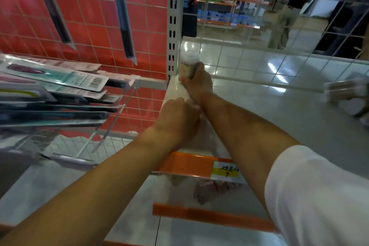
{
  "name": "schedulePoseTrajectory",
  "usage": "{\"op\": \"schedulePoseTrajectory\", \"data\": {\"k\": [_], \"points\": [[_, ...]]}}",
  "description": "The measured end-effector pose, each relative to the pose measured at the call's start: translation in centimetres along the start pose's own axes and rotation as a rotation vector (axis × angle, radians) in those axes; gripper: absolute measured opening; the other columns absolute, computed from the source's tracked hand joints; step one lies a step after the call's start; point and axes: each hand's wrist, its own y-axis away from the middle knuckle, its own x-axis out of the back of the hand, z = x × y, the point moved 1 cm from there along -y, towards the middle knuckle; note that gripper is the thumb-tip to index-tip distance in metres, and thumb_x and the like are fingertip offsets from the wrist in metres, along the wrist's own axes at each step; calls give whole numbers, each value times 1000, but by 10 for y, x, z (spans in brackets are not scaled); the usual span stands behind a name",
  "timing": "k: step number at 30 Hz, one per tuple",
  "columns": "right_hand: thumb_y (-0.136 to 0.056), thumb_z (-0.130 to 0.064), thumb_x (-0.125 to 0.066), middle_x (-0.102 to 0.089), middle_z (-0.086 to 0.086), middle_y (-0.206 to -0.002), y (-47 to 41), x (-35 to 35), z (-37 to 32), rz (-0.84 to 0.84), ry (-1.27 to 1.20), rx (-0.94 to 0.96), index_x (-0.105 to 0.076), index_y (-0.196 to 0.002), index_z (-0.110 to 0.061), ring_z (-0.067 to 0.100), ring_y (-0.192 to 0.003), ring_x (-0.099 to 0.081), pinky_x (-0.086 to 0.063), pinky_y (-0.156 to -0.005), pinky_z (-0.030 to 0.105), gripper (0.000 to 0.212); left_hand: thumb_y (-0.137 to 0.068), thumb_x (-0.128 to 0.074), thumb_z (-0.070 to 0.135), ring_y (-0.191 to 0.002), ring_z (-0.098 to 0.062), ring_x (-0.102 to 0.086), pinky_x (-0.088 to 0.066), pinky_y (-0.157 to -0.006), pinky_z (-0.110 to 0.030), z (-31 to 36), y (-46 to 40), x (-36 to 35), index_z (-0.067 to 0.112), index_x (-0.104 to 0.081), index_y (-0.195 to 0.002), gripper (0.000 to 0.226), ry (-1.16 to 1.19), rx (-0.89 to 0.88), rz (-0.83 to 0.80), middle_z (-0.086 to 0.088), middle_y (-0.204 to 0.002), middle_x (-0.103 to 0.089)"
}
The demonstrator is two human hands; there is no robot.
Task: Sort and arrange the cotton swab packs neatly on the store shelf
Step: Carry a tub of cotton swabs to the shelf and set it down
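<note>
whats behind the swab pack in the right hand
Behind the cotton swab pack gripped by the right hand is the white wire mesh back panel, with glossy floor tiles showing through. The pack's far side is hidden.

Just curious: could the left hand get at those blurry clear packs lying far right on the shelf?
Probably not easily: the left hand sits under the crossing right forearm, far from the clear packs.

One clear cylindrical cotton swab pack stands at frame centre. Two blurred clear swab packs lie at right edge. Two bare hands: left hand, right hand.
</note>
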Motion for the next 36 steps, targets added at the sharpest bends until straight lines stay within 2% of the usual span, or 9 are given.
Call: {"op": "schedulePoseTrajectory", "data": {"k": [4, 7, 12, 17, 20, 23, 27, 32, 36], "points": [[-75, -28, -74, -62, 5, -112, -1, -4, 3, -12, 34, -31, -44, -117, -14, 21, -99, -61, -52, -87, 37, 54, -98, -34, 23, -85, -20, -50, -33, -65, -28, -1, 2, -6, 10, -57, -107, 28, 36, 37, -1, -5, -102, -54], [-75, -28, -74, -61, 5, -113, 2, -3, 1, -3, 29, -34, -44, -117, -14, 21, -101, -61, -51, -87, 35, 53, -97, -36, 24, -76, -16, -40, -36, -66, -28, -3, 3, -8, 10, -58, -107, 28, 59, 38, 5, -4, -99, -54], [-72, -28, -77, -60, 6, -117, 5, 1, -3, -4, 11, -46, -39, -123, -12, 22, -106, -59, -50, -88, 35, 65, -97, -38, 23, -80, -16, -43, -45, -72, -31, -3, 3, -9, 9, -57, -111, 28, 92, 35, 3, -5, -103, -55], [-70, -34, -78, -47, 9, -132, 7, 4, -4, -1, 8, -110, -24, -140, -9, 26, -119, -50, -47, -95, 40, 93, -96, -40, 19, -74, -15, -37, -35, -63, -29, -3, 2, -8, 7, -60, -106, 26, 89, 20, 32, -8, -99, -57], [-74, -37, -75, -33, 9, -147, 23, 13, -1, -78, 61, -117, -15, -146, -11, 27, -133, -36, -35, -105, 40, 97, -95, -39, 19, -78, -20, -48, -32, -63, -29, -4, 1, -5, 7, -61, -106, 27, 62, 11, 6, -8, -100, -59], [-82, -25, -68, -38, 10, -144, 50, 41, 0, -154, 161, -41, -27, -142, -10, 25, -131, -37, -32, -105, 35, 75, -96, -35, 20, -92, -22, -55, -31, -68, -28, -2, -4, 3, 10, -54, -118, 30, 28, 56, -65, -6, -107, -58], [-86, -7, -49, -50, 10, -129, 79, 87, 5, -266, 446, 81, -50, -124, -7, 27, -118, -46, -38, -95, 31, 38, -94, -37, 18, -97, -25, -54, -39, -73, -33, 5, -13, 18, 12, -55, -109, 24, -74, 147, -180, -8, -108, -56], [-81, -3, -47, -50, 10, -123, 103, 137, 24, -307, 623, 188, -48, -124, -5, 29, -110, -49, -42, -87, 35, 43, -92, -37, 18, -102, -24, -51, -36, -73, -31, 40, -18, 17, 17, -49, -101, 15, -125, 193, -226, -5, -101, -49], [-83, -7, -48, -49, 11, -127, 120, 178, 42, -319, 672, 194, -44, -130, -5, 30, -113, -48, -44, -90, 36, 47, -95, -37, 21, -114, -26, -48, -40, -89, -34, 86, -27, 13, 15, -50, -120, 29, -56, 230, -251, -7, -122, -51]]}}
